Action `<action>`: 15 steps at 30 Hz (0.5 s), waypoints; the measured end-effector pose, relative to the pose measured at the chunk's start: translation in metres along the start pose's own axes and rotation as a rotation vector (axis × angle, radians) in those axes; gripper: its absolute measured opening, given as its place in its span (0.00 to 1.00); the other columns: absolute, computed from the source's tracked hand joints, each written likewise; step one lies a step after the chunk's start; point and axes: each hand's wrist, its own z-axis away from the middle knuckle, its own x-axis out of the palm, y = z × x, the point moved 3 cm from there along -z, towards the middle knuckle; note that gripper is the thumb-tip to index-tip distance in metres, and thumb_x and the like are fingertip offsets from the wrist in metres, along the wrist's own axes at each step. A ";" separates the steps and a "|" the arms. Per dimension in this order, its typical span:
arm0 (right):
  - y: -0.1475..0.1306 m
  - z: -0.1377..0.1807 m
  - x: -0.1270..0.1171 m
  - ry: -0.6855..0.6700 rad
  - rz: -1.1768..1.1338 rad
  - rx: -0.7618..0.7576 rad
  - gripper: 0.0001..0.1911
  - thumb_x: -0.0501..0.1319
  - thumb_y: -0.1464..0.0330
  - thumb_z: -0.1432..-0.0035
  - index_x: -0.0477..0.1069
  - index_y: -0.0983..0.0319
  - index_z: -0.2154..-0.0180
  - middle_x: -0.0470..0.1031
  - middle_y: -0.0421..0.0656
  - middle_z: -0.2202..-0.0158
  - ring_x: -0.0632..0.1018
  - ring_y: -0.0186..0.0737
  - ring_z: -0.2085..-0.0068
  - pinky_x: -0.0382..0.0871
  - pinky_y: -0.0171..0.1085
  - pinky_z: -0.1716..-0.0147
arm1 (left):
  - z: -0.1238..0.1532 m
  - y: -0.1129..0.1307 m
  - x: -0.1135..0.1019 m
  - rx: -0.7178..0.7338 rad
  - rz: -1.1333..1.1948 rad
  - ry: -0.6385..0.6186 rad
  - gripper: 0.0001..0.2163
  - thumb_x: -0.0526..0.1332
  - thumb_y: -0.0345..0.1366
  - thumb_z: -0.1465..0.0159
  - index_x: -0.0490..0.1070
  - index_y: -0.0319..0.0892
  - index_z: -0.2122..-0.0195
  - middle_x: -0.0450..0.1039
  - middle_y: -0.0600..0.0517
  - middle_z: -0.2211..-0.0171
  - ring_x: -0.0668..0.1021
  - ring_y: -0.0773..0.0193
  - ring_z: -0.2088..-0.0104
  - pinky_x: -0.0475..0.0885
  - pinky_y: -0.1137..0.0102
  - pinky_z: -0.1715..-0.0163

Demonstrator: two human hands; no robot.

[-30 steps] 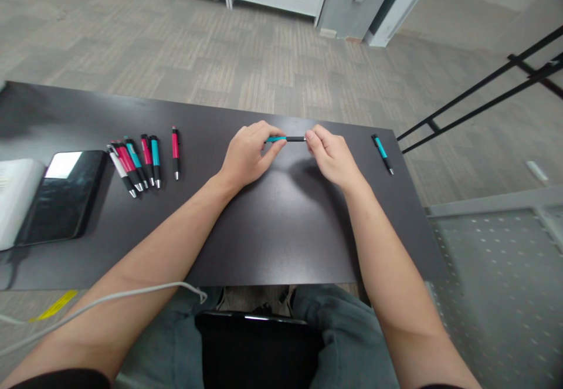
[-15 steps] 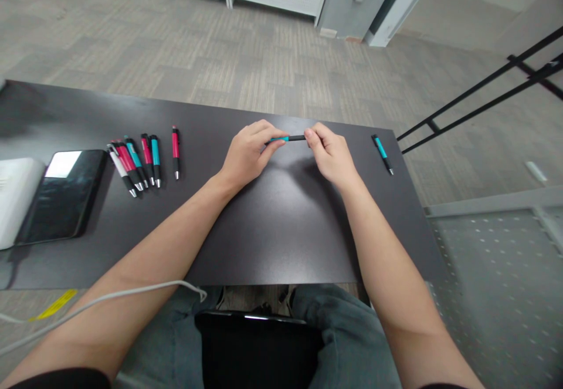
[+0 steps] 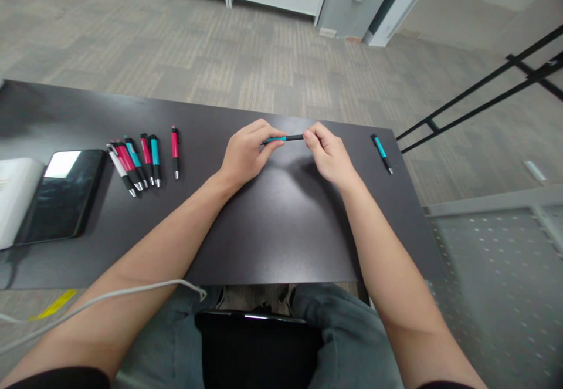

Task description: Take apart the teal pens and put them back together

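Observation:
A teal and black pen [image 3: 292, 138] is held level above the dark table [image 3: 272, 230], stretched between my two hands. My left hand [image 3: 250, 149] pinches its teal barrel between thumb and fingers. At the other end, my right hand [image 3: 326, 153] closes on the black grip, and the tip is hidden by the fingers. A second teal pen [image 3: 382, 154] lies by itself on the right side of the table. To the left is a group of pens [image 3: 134, 163] in white, pink and teal, with a lone pink pen [image 3: 175, 153] beside it.
A black glossy device [image 3: 65, 195] and a white box [image 3: 15, 201] sit at the table's left. A pale cable [image 3: 145, 287] crosses above my left forearm. Black metal bars [image 3: 479, 84] stand off the right edge, and a black object [image 3: 259, 348] is at my lap.
My hands and the pen between them have shifted very slightly left. The grip of both hands and the pens on the table look the same.

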 end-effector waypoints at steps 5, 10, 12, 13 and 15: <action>0.008 -0.003 0.011 0.035 -0.057 0.047 0.43 0.62 0.21 0.28 0.63 0.51 0.66 0.60 0.38 0.70 0.71 0.46 0.64 0.74 0.44 0.61 | 0.000 0.004 -0.002 -0.032 -0.105 0.002 0.10 0.67 0.42 0.17 0.90 0.51 0.47 0.89 0.46 0.53 0.86 0.48 0.51 0.79 0.54 0.48; 0.013 -0.003 0.018 0.065 -0.109 0.071 0.41 0.62 0.21 0.27 0.67 0.51 0.63 0.60 0.37 0.70 0.71 0.46 0.65 0.78 0.45 0.62 | 0.001 0.006 -0.002 0.007 -0.200 0.024 0.10 0.67 0.43 0.16 0.90 0.52 0.46 0.88 0.46 0.53 0.85 0.48 0.52 0.76 0.54 0.49; 0.014 -0.001 0.017 0.076 -0.102 0.059 0.39 0.62 0.22 0.25 0.70 0.51 0.61 0.63 0.38 0.70 0.73 0.48 0.64 0.80 0.46 0.60 | 0.002 0.006 -0.002 0.023 -0.196 0.017 0.10 0.67 0.43 0.15 0.90 0.51 0.45 0.88 0.46 0.53 0.85 0.48 0.53 0.76 0.55 0.49; 0.013 0.000 0.015 0.085 -0.094 0.041 0.38 0.61 0.23 0.24 0.72 0.51 0.60 0.66 0.39 0.69 0.75 0.48 0.64 0.80 0.48 0.59 | 0.002 0.006 -0.001 0.027 -0.189 0.013 0.10 0.67 0.43 0.15 0.90 0.51 0.45 0.88 0.46 0.53 0.85 0.49 0.53 0.76 0.55 0.49; 0.010 0.001 0.012 0.090 -0.078 -0.013 0.36 0.62 0.25 0.23 0.75 0.51 0.56 0.72 0.40 0.66 0.78 0.49 0.62 0.81 0.49 0.56 | 0.002 0.006 -0.001 0.025 -0.173 0.007 0.10 0.67 0.43 0.15 0.90 0.50 0.44 0.87 0.47 0.53 0.85 0.49 0.52 0.76 0.57 0.49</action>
